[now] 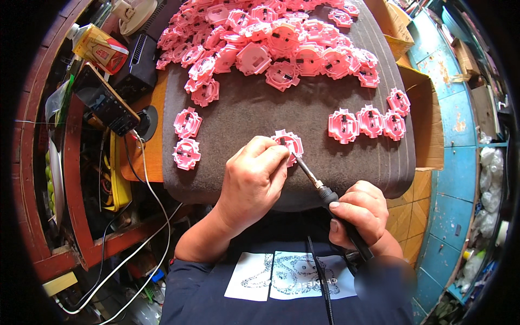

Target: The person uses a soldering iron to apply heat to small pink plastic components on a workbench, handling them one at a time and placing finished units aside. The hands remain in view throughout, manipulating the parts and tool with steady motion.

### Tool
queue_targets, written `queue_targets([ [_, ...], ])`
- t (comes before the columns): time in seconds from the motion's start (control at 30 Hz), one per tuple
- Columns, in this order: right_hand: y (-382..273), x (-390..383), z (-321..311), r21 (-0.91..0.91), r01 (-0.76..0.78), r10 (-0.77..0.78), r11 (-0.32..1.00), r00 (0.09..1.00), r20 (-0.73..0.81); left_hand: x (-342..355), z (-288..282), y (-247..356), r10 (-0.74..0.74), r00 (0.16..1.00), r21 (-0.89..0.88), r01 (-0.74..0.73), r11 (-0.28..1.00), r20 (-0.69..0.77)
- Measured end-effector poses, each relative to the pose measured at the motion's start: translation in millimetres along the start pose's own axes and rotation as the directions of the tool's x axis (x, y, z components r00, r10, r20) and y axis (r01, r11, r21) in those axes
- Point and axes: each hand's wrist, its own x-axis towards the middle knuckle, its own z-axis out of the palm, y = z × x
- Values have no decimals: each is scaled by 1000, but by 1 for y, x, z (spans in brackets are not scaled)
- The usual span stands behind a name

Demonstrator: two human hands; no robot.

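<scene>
My right hand (359, 212) is wrapped round the dark handle of a soldering iron (311, 176), its metal tip slanting up to the left. That tip meets a pink plastic part (292, 143) lying on the dark cloth surface (244, 114). At the left side of this part, my left hand (255, 172) is closed in a pinch; whatever lies between thumb and forefinger is hidden. Other pink parts (344, 125) with black pieces inside lie to the right, and two more (187, 154) sit to the left.
A large heap of pink parts (254, 57) covers the far side. On the left stand a propped phone (105, 100), a bottle with a yellow-red label (103, 50) and trailing white cables (168, 230). A cardboard box (428, 119) stands beyond the right edge.
</scene>
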Motion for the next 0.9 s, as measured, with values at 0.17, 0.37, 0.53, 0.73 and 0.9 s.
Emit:
queue_targets([
  [0.17,-1,2,1,-17,11,-12,1000,1000,-7,0,0,2,-16,1000,15,16,1000,-1],
  [0.37,-2,4,2,-26,15,-16,1000,1000,-9,1,0,2,-9,1000,25,9,1000,-6],
  [0.53,-2,3,3,-42,17,-18,999,1000,-18,1,1,1,11,1000,36,-11,999,-11],
  [0.73,-2,4,3,-23,14,-15,1000,1000,-19,1,0,1,0,1000,28,0,1000,-3],
  [0.9,-3,5,3,-25,14,-15,1000,1000,-12,1,0,1,14,1000,33,-14,999,-10],
])
